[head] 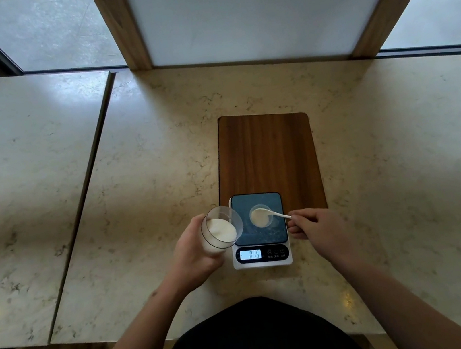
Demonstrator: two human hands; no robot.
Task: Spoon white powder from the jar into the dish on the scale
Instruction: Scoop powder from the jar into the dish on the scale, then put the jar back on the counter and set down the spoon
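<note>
My left hand (195, 254) grips a clear jar (220, 230) half full of white powder, tilted toward the scale and held just left of it. The small digital scale (261, 255) has a dark platform and a lit display showing digits. On the platform sits a small clear dish (260, 218) with white powder in it. My right hand (314, 226) pinches the handle of a white spoon (278, 214), whose bowl rests over the dish's far rim.
The scale stands on the near end of a wooden board (266, 153) set into a marble counter (147, 172). A seam splits the counter at the left. A wood-framed white panel (250, 5) rises at the back.
</note>
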